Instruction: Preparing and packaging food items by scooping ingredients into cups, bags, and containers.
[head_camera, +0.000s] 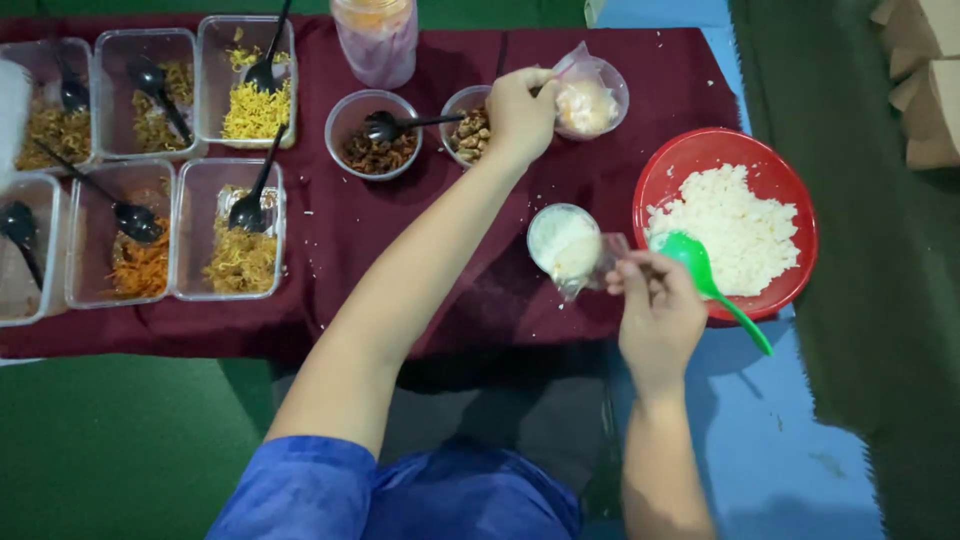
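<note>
My left hand (518, 112) reaches across the maroon cloth (340, 250) and grips a spoon handle over a small clear bowl of brown bits (468, 133). My right hand (655, 300) holds a clear plastic bag with rice in it (566, 245), pinching its edge. A green rice paddle (712, 285) sticks out beside that hand, its head resting on the white rice (735, 230) in the red bowl (780, 165). A bowl holding bagged rice portions (588, 100) sits just right of my left hand.
Several clear rectangular tubs of shredded yellow and orange toppings with black spoons (240, 230) fill the left side. A round bowl of dark fried bits with a black spoon (375, 135) and a pink-tinted jar (378, 40) stand at the back. Cardboard boxes (925, 80) lie far right.
</note>
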